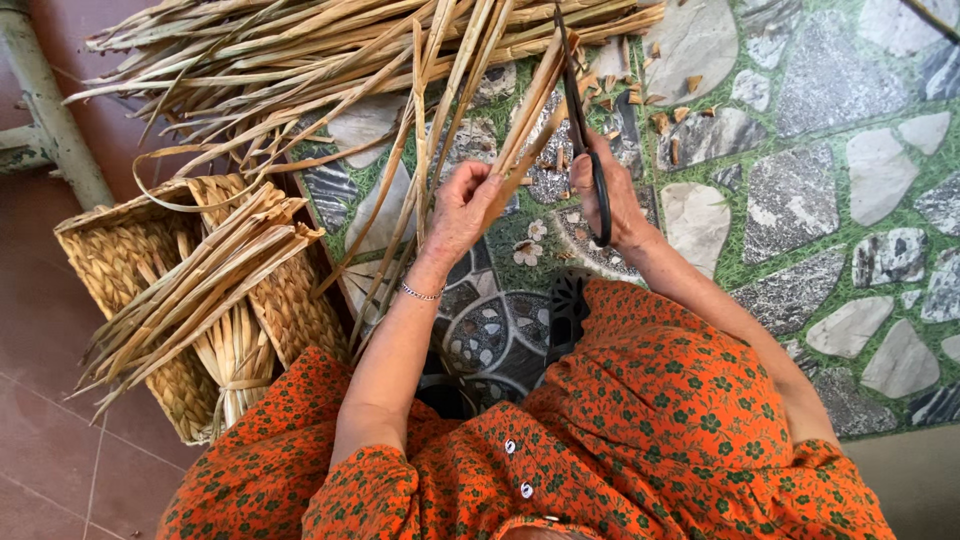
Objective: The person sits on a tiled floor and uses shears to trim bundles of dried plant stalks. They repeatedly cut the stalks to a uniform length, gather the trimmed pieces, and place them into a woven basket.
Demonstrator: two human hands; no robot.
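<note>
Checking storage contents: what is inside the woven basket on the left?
The woven basket holds flat bundles of dried straw strips, one tied bundle near its front. Its bottom is covered by them.

Setting: home craft corner, floor-level weaving work. Evidence: floor mat printed with stone-and-grass pattern laid over reddish floor tiles. Large loose pile of dried reed strips at top of view. Woven basket at left, holding cut strip bundles. Short offcuts scattered on the mat. Pale painted furniture leg at the far left edge.
</note>
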